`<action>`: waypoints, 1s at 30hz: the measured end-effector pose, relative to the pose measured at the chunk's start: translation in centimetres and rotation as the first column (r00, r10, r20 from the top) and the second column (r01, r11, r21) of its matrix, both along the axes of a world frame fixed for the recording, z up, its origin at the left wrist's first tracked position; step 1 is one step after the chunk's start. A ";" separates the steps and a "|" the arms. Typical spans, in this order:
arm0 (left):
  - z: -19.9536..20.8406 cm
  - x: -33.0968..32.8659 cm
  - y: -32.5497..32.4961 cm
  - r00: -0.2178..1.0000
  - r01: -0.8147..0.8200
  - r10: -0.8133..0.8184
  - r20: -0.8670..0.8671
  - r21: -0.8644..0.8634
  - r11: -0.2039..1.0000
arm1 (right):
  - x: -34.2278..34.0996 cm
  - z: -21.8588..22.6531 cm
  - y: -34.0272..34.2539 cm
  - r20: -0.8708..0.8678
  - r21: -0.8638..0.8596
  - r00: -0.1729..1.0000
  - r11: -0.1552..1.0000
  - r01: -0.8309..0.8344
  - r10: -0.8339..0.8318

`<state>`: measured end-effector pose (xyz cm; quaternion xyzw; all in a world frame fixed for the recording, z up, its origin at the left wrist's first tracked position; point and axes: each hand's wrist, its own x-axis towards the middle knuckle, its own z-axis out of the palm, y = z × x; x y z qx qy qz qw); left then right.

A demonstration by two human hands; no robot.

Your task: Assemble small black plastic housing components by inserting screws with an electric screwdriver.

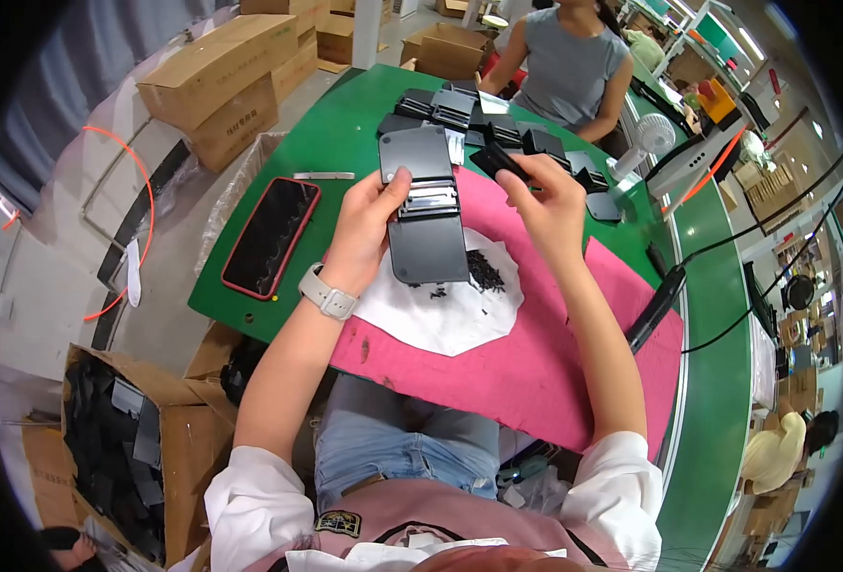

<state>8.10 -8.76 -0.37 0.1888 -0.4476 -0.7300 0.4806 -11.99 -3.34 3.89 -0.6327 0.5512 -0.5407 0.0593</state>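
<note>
My left hand [359,234] grips a dark grey hinged plate assembly [428,253], its thumb on the front near the ribbed middle section. Two flat panels extend from that section, one above and one below. To the right, my right hand [547,195] pinches a small black plastic part [493,164] between thumb and fingers, apart from the assembly. Beneath the assembly, a white round cloth [421,329] lies on a pink mat [555,381]. Many tiny black pieces [484,272] are heaped on the cloth; their exact kind is too small to tell.
Several similar black assemblies [452,107] are piled at the table's far side, before a seated person [574,71]. A red-edged phone [271,238] lies left. A black corded tool [657,310] and a white fan [652,138] are right. An open carton [188,458] holds dark pieces.
</note>
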 end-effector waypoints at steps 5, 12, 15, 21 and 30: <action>-1.0 -1.1 0.9 0.989 0.143 -0.141 0.050 -0.032 0.989 | 1.3 -0.1 3.4 -0.634 -0.216 0.773 0.952 -0.217 0.032; -0.9 -1.6 1.4 0.982 0.154 -0.148 0.115 -0.044 0.987 | 0.4 -0.7 4.0 -0.520 -0.077 0.828 0.954 -0.289 0.209; -1.0 -1.8 1.4 0.985 0.155 -0.151 0.082 -0.040 0.987 | 0.7 -1.1 4.2 -0.494 -0.154 0.855 0.952 -0.263 0.156; -1.3 -1.2 1.2 0.974 0.200 -0.195 0.115 -0.031 0.979 | 1.1 -1.3 4.1 -0.383 -0.088 0.904 0.967 -0.241 0.190; -0.1 -0.9 1.8 0.925 0.324 -0.321 0.204 0.020 0.946 | 0.4 -0.9 5.5 -0.404 0.095 0.878 0.966 -0.239 0.257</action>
